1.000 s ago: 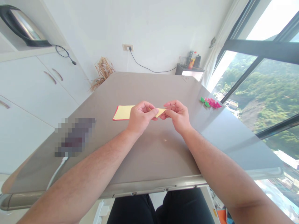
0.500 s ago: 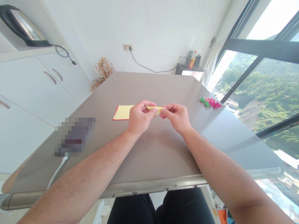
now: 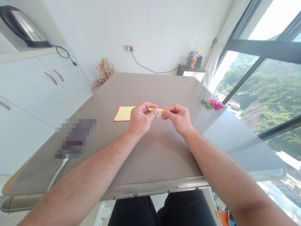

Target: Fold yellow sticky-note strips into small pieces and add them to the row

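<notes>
My left hand [image 3: 141, 121] and right hand [image 3: 180, 120] pinch the folded paper [image 3: 160, 111], just right of the sheets [image 3: 123, 113]; uneven pulling could tear it, loose fingertips could skew a crease.

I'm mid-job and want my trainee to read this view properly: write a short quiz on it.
1. Open: what do the left hand and the right hand hold between their fingertips?
2. True or false: the pink pieces lie beside the green pieces, on the window side of the table.
3. Multiple choice: what colour shows along the edge of the flat yellow paper? A) blue B) red C) black

Key: 1. a small yellow paper piece; 2. true; 3. B
</notes>
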{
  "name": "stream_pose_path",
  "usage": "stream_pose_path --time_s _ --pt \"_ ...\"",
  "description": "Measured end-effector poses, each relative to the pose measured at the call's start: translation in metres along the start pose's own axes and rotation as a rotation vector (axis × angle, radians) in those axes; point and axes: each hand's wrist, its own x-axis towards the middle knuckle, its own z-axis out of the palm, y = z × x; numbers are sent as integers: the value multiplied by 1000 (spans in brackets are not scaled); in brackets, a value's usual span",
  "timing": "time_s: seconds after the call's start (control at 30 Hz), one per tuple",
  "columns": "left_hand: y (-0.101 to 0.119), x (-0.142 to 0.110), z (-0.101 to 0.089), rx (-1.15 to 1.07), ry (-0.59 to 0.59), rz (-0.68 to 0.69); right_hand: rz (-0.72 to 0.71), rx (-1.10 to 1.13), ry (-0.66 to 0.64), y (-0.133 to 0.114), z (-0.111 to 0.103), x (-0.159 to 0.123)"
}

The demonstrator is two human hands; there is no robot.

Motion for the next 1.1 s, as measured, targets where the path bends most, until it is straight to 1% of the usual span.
stream_pose_path --time_s 0.1,0.23,0.37,0.47,0.57,0.77,0.9,1.1 --pt "0 0 0 0 -16 -3 4 -24 0 0 1 0" --pt "3 -1 0 11 -53 -4 11 -125 2 -3 2 -1" --pt "5 -1 1 26 -53 -27 -3 -158 15 -2 1 -1" --pt "3 -1 2 -10 -57 -64 -12 -158 32 2 0 0" --pt "-1 1 3 -59 -71 -97 4 -203 47 4 0 1" --pt "-3 1 3 -62 -120 -122 -1 -300 60 2 3 -1" --pt "-3 0 3 -41 -126 -114 3 -345 89 1 5 -3" --pt "-5 1 2 -13 -135 -74 -28 -374 95 3 6 -3"
